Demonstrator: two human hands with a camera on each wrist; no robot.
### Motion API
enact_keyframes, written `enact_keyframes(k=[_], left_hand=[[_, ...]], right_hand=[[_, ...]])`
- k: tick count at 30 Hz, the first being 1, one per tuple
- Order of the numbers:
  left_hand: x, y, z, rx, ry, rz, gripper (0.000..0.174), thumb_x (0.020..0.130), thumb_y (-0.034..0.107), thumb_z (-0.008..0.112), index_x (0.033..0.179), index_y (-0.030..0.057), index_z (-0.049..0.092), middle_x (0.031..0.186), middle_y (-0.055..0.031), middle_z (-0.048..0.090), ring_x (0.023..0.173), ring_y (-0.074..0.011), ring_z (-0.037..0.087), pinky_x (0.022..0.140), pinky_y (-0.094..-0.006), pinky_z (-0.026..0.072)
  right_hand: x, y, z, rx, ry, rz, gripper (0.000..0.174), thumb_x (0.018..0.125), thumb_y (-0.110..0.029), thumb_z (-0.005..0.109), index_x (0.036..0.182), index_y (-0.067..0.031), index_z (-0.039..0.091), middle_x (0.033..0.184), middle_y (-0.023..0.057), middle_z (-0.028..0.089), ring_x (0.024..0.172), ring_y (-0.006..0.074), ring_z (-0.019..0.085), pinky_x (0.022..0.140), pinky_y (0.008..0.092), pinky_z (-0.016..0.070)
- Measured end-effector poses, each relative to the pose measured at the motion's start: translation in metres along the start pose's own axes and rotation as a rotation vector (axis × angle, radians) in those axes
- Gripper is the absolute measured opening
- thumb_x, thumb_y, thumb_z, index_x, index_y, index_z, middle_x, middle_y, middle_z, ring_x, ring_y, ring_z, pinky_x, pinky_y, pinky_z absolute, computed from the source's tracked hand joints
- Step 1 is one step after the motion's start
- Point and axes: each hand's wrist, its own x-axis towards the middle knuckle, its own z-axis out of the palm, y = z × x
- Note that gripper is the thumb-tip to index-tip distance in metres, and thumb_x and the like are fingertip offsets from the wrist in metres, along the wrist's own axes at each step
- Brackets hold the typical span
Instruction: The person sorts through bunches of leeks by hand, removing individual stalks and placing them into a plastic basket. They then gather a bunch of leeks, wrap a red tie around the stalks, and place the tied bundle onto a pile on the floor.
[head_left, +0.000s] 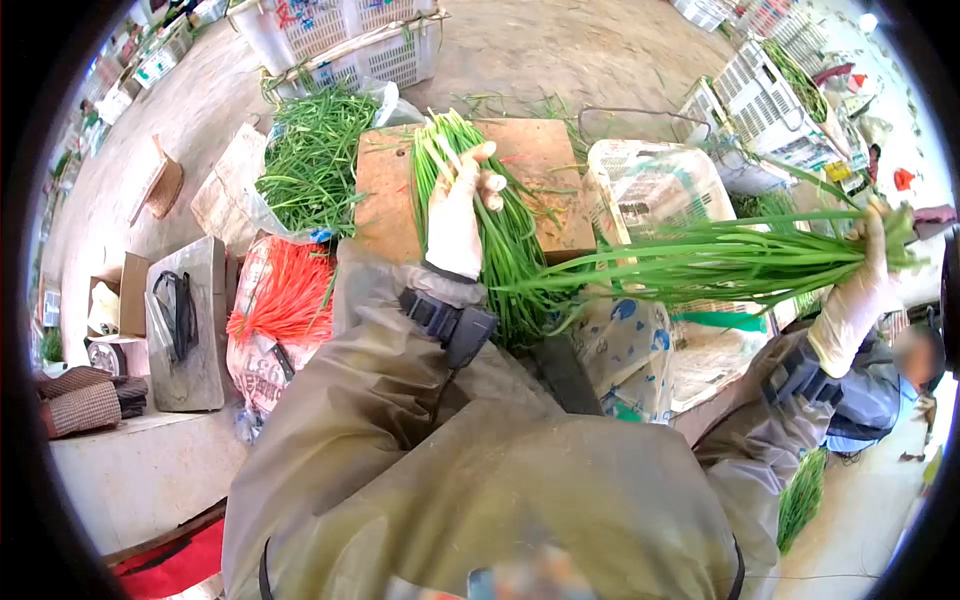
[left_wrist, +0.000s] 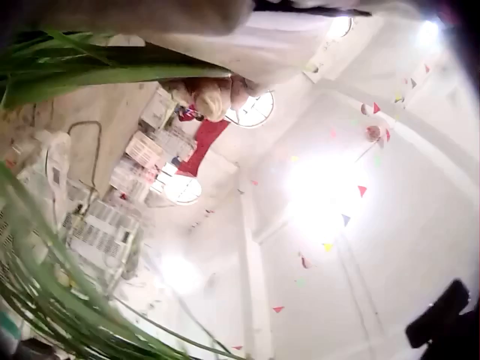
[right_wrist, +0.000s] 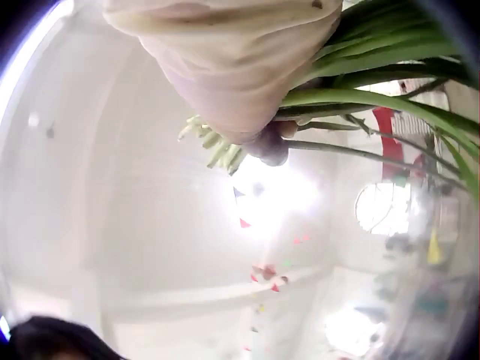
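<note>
My gloved right hand (head_left: 860,285) grips a bunch of garlic chives (head_left: 700,260), raised off to the right. Its long leaves stretch leftward across the head view. Pale cut stem ends (right_wrist: 214,146) stick out past the curled fingers in the right wrist view. Over the wooden board (head_left: 385,190), my gloved left hand (head_left: 455,220) holds chives from a second bunch (head_left: 510,240), fingers bent with bare fingertips showing. That bunch lies with white stems at the far end and leaves hanging over the near edge. Part of it is hidden under the palm.
Left of the board is a heap of loose chives (head_left: 315,150). Nearer lie red plastic ties (head_left: 285,295) on a sack and a grey slab (head_left: 195,350). A white basket (head_left: 655,160) stands right of the board, stacked crates (head_left: 765,100) beyond. Another person (head_left: 870,400) is at right.
</note>
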Motion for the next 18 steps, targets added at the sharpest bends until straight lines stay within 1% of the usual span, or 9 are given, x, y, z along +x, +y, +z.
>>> enact_keyframes(k=[2, 4, 5, 6, 8, 11, 13, 16, 18], left_hand=[[-0.008, 0.03, 0.019, -0.122, -0.26, -0.121, 0.041, 0.101, 0.035, 0.049, 0.124, 0.0025, 0.059, 0.083, -0.0061, 0.065, 0.066, -0.0095, 0.055, 0.062, -0.0217, 0.0477], [-0.023, 0.042, 0.048, -0.148, -0.435, -0.256, 0.048, 0.102, 0.039, 0.044, 0.13, 0.0021, 0.054, 0.094, -0.0091, 0.068, 0.077, -0.0139, 0.062, 0.069, -0.0257, 0.0504], [-0.031, 0.044, 0.062, -0.149, -0.487, -0.32, 0.048, 0.103, 0.039, 0.043, 0.132, 0.0022, 0.053, 0.099, -0.01, 0.069, 0.083, -0.0156, 0.064, 0.072, -0.0275, 0.0513], [-0.036, 0.033, 0.069, -0.234, -0.527, -0.316, 0.049, 0.102, 0.038, 0.044, 0.136, 0.0027, 0.049, 0.114, -0.0113, 0.066, 0.098, -0.0171, 0.063, 0.08, -0.0302, 0.051], [-0.047, 0.022, 0.081, -0.411, -0.492, -0.39, 0.05, 0.101, 0.036, 0.048, 0.141, 0.0065, 0.046, 0.12, -0.0074, 0.061, 0.104, -0.0166, 0.059, 0.09, -0.0314, 0.0479], [-0.056, -0.009, 0.079, -0.37, -0.277, -0.325, 0.046, 0.101, 0.03, 0.051, 0.142, 0.0099, 0.045, 0.124, -0.0019, 0.056, 0.108, -0.0145, 0.053, 0.096, -0.0347, 0.0457], [-0.054, -0.028, 0.067, -0.454, -0.233, -0.459, 0.052, 0.097, 0.03, 0.059, 0.142, 0.0088, 0.044, 0.126, -0.0024, 0.054, 0.112, -0.0164, 0.052, 0.1, -0.0356, 0.0424], [-0.066, -0.041, 0.06, -0.067, -0.19, -0.464, 0.064, 0.09, 0.029, 0.07, 0.141, 0.0063, 0.041, 0.128, -0.0039, 0.053, 0.118, -0.0186, 0.049, 0.104, -0.0374, 0.0376], [-0.059, -0.071, 0.038, -0.102, -0.311, -0.575, 0.069, 0.086, 0.027, 0.074, 0.142, 0.0051, 0.039, 0.13, -0.0049, 0.053, 0.12, -0.0195, 0.048, 0.105, -0.0378, 0.036]], right_hand=[[-0.019, -0.011, 0.026, -0.416, -0.06, -0.115, 0.027, 0.085, -0.025, 0.072, 0.106, -0.0077, 0.07, 0.083, -0.0006, 0.059, 0.072, 0.0097, 0.054, 0.068, 0.0247, 0.0457], [-0.058, -0.012, 0.075, -0.322, -0.267, 0.167, 0.038, 0.086, -0.022, 0.068, 0.119, -0.0058, 0.064, 0.091, 0.0042, 0.068, 0.073, 0.0103, 0.062, 0.05, 0.0235, 0.0481], [-0.075, -0.017, 0.096, -0.266, -0.408, 0.423, 0.037, 0.085, -0.023, 0.069, 0.118, -0.0066, 0.064, 0.086, 0.003, 0.067, 0.072, 0.0094, 0.06, 0.058, 0.024, 0.0477], [-0.09, 0.006, 0.112, -0.178, -0.442, 0.319, 0.037, 0.083, -0.023, 0.07, 0.116, -0.0069, 0.065, 0.084, 0.0019, 0.066, 0.073, 0.0088, 0.058, 0.07, 0.0257, 0.0464], [-0.113, 0.022, 0.135, 0.044, -0.538, 0.58, 0.03, 0.082, -0.022, 0.074, 0.106, -0.0068, 0.067, 0.083, -0.0013, 0.064, 0.074, 0.0083, 0.056, 0.072, 0.0255, 0.0436], [-0.136, 0.071, 0.16, 0.191, -0.614, 0.518, 0.025, 0.086, -0.016, 0.071, 0.107, -0.0026, 0.067, 0.09, -0.0021, 0.066, 0.075, 0.0055, 0.055, 0.068, 0.0226, 0.0431], [-0.144, 0.09, 0.163, 0.172, -0.616, 0.554, 0.027, 0.087, -0.015, 0.069, 0.11, -0.0014, 0.066, 0.092, -0.0008, 0.066, 0.076, 0.0066, 0.056, 0.069, 0.0233, 0.0443], [-0.149, 0.116, 0.163, 0.24, -0.607, 0.642, 0.031, 0.088, -0.014, 0.067, 0.116, 0.0001, 0.064, 0.095, 0.0015, 0.066, 0.079, 0.0088, 0.057, 0.074, 0.0245, 0.0464], [-0.149, 0.121, 0.168, 0.307, -0.639, 0.631, 0.04, 0.09, -0.019, 0.066, 0.123, 0.0019, 0.059, 0.101, 0.0035, 0.065, 0.084, 0.0119, 0.058, 0.081, 0.0256, 0.0478]])
